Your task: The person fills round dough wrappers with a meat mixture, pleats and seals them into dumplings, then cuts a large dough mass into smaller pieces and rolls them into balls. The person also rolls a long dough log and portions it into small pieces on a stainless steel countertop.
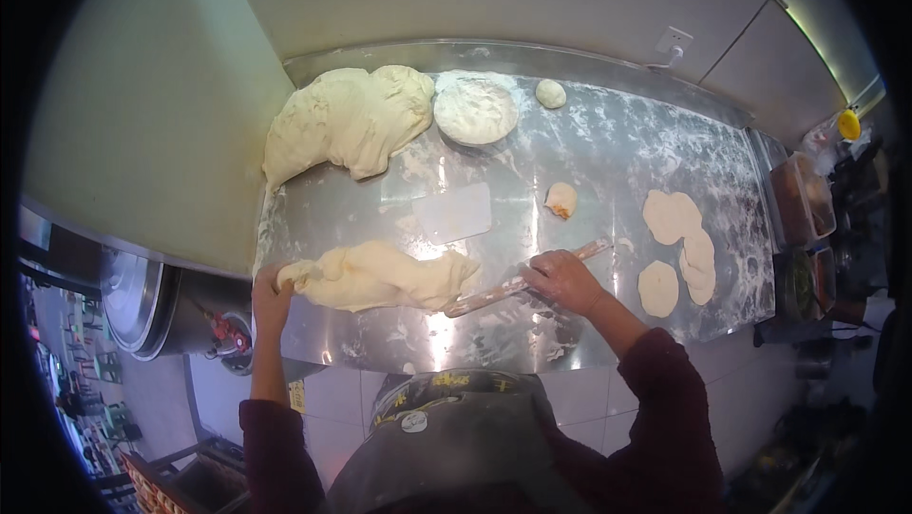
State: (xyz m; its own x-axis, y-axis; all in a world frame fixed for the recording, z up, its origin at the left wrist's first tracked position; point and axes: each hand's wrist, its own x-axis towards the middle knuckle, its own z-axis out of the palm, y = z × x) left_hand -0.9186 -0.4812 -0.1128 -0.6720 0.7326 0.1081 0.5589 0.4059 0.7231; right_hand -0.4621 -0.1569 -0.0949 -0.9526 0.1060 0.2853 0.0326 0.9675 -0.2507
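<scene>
My left hand (272,300) grips the left end of a long, uneven piece of dough (377,277) on the floured metal worktop (342,211). My right hand (563,280) is closed around a floured wooden rolling pin (491,294), whose left end lies close to the dough's right end. Behind the dough is a pale, flat plastic scraper (454,213). A small piece of dough with an orange patch (561,200) sits beyond the pin. Flattened dough rounds lie to the right, one apart (657,289) and others touching or overlapping (672,217).
A large dough mass (349,118), a bowl of flour (476,111) and a dough ball (551,93) stand along the back. Food containers (801,200) border the right end. A wall panel (149,115) and a large metal pot (135,304) are at the left.
</scene>
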